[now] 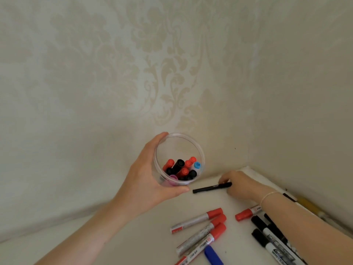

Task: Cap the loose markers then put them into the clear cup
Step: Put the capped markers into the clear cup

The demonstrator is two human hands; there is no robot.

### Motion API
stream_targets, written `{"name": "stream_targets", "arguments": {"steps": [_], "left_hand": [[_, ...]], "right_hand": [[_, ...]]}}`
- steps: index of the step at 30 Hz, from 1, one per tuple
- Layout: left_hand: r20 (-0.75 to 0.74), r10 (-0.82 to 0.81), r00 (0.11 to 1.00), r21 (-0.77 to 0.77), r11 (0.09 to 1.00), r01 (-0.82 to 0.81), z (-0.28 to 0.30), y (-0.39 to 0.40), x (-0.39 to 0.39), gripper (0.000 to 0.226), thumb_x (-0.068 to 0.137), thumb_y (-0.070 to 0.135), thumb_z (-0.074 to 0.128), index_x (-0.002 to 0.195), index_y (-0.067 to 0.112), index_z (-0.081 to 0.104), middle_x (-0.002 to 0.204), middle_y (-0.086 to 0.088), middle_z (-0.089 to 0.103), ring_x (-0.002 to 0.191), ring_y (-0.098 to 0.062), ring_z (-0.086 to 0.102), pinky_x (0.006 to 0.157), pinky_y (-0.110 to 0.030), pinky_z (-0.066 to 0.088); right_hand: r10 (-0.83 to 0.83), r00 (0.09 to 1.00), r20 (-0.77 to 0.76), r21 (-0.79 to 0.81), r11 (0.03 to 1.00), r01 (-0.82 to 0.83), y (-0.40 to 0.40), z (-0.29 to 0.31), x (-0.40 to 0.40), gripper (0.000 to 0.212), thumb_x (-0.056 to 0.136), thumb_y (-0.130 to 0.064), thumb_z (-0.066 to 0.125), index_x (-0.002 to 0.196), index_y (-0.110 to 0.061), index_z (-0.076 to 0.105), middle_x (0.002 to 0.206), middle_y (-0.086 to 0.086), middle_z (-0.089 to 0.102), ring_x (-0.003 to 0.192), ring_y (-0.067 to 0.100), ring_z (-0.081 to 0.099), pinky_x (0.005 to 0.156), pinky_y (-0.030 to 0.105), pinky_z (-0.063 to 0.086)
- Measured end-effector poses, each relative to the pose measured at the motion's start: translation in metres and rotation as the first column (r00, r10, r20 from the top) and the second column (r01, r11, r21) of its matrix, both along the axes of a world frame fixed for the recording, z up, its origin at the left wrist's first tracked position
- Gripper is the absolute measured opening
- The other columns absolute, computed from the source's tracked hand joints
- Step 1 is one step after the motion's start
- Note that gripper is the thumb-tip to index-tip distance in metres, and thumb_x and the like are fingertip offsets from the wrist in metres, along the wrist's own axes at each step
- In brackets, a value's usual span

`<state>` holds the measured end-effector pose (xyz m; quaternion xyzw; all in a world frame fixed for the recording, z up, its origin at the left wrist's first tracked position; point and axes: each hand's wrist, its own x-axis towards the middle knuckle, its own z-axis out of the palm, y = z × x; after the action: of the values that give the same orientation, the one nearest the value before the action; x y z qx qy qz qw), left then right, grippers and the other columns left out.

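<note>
Head view: slim black marker (pixel 212 187) lies flat on the white tabletop (pixel 149 243), near the corner where the two walls meet. Its right end sits under the right hand (pixel 238 185) — fingers curl over and onto that end, pinching it; the rest of the barrel points left toward the cup, with its left tip free.

Clear round plastic cup (pixel 179 159) is just left of that marker, gripped by the left hand (pixel 149 180): thumb on the near side by the base, fingers wrapped round the far side up to the rim. Whether the cup rests on the table or is lifted off it — cannot tell. Inside the cup stand capped markers (pixel 181 168): several red caps, a few black, one light blue, plus something pink at the bottom.

Loose on the table nearer the camera:
- three silver-barrelled markers with red caps (pixel 202 226), fanned side by side, caps up-right
- another red-capped marker (pixel 245 214), partly under the right forearm
- a blue marker (pixel 213 255), cut off by the frame's bottom edge
- black-capped white markers (pixel 267 238) at lower right, partly hidden by the forearm

Thin pale bracelet (pixel 269 196) sits on the right wrist. Cream damask-patterned wallpaper (pixel 152 64) covers both walls.
</note>
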<state>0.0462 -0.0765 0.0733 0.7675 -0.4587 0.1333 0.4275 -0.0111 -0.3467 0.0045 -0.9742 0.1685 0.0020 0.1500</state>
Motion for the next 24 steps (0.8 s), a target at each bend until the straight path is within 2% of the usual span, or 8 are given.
{"name": "stream_targets", "arguments": {"steps": [3, 6, 8, 11, 14, 18, 21, 24], "left_hand": [[0.001, 0.000, 1.000, -0.003, 1.000, 0.000, -0.001, 0.001, 0.001, 0.110, 0.050, 0.029, 0.094, 0.142, 0.034, 0.033, 0.139, 0.029, 0.040, 0.131, 0.011, 0.034, 0.102, -0.002, 0.025], [0.001, 0.008, 1.000, -0.007, 1.000, -0.008, -0.001, 0.003, 0.003, 0.110, 0.051, 0.029, 0.094, 0.142, 0.034, 0.033, 0.140, 0.028, 0.040, 0.132, 0.010, 0.034, 0.105, -0.006, 0.026], [0.004, 0.018, 1.000, -0.006, 1.000, -0.018, -0.002, 0.004, 0.004, 0.111, 0.050, 0.031, 0.094, 0.143, 0.034, 0.032, 0.141, 0.027, 0.040, 0.132, 0.010, 0.034, 0.106, -0.007, 0.026], [-0.007, 0.029, 1.000, -0.019, 0.999, -0.029, -0.003, 0.003, 0.003, 0.112, 0.049, 0.033, 0.094, 0.142, 0.037, 0.032, 0.139, 0.030, 0.040, 0.127, 0.017, 0.034, 0.102, -0.002, 0.026], [-0.022, 0.025, 0.999, -0.042, 0.999, -0.026, -0.001, 0.001, 0.000, 0.112, 0.048, 0.034, 0.094, 0.140, 0.040, 0.032, 0.136, 0.033, 0.040, 0.122, 0.024, 0.033, 0.096, 0.004, 0.025], [-0.008, 0.016, 1.000, -0.056, 0.998, -0.016, 0.001, 0.000, -0.002, 0.112, 0.047, 0.031, 0.094, 0.140, 0.038, 0.031, 0.132, 0.038, 0.038, 0.117, 0.029, 0.032, 0.092, 0.006, 0.025], [-0.003, 0.013, 1.000, -0.055, 0.998, -0.013, 0.002, -0.002, -0.003, 0.113, 0.047, 0.032, 0.094, 0.141, 0.037, 0.031, 0.134, 0.032, 0.042, 0.121, 0.021, 0.037, 0.094, 0.001, 0.030], [-0.015, -0.018, 1.000, -0.065, 0.998, 0.017, 0.004, -0.003, -0.007, 0.111, 0.048, 0.029, 0.095, 0.136, 0.047, 0.029, 0.132, 0.030, 0.047, 0.120, 0.014, 0.045, 0.094, -0.005, 0.038]], "right_hand": [[-0.023, 0.997, 0.071, 0.005, 1.000, 0.023, -0.003, -0.009, 0.009, 0.031, 0.090, -0.007, 0.051, 0.112, -0.022, 0.067, 0.110, -0.001, 0.065, 0.082, 0.008, 0.051, 0.052, 0.000, 0.034], [-0.081, 0.950, 0.301, 0.280, 0.960, -0.007, -0.004, 0.013, 0.018, 0.019, 0.083, -0.005, 0.061, 0.094, -0.015, 0.073, 0.079, 0.002, 0.066, 0.071, 0.014, 0.060, 0.054, 0.007, 0.039], [-0.196, 0.822, 0.535, 0.498, 0.859, -0.119, 0.002, 0.051, 0.016, 0.015, 0.082, 0.002, 0.062, 0.086, -0.009, 0.071, 0.061, 0.006, 0.060, 0.053, 0.011, 0.054, 0.051, 0.012, 0.041], [-0.289, 0.583, 0.759, 0.579, 0.709, -0.403, 0.017, 0.120, -0.004, 0.017, 0.079, 0.007, 0.057, 0.073, -0.005, 0.067, 0.050, 0.007, 0.050, 0.043, 0.011, 0.045, 0.046, 0.020, 0.037], [-0.197, 0.540, 0.819, 0.535, 0.604, -0.591, 0.034, 0.165, -0.027, 0.015, 0.069, 0.001, 0.056, 0.063, -0.006, 0.067, 0.046, 0.004, 0.046, 0.046, 0.016, 0.039, 0.046, 0.024, 0.032], [0.121, 0.623, 0.773, 0.252, 0.843, -0.476, 0.067, 0.175, -0.040, 0.013, 0.071, -0.002, 0.065, 0.067, -0.012, 0.070, 0.053, -0.007, 0.056, 0.050, 0.008, 0.050, 0.053, 0.017, 0.040], [0.261, 0.630, 0.731, 0.107, 0.869, -0.483, 0.092, 0.163, -0.036, 0.018, 0.071, 0.002, 0.067, 0.073, -0.016, 0.071, 0.079, -0.004, 0.062, 0.071, 0.008, 0.062, 0.068, 0.023, 0.051], [0.335, 0.627, 0.703, 0.055, 0.854, -0.518, 0.110, 0.149, -0.029, 0.019, 0.073, 0.001, 0.065, 0.082, -0.017, 0.067, 0.083, -0.001, 0.065, 0.078, 0.015, 0.065, 0.076, 0.035, 0.054]]}}
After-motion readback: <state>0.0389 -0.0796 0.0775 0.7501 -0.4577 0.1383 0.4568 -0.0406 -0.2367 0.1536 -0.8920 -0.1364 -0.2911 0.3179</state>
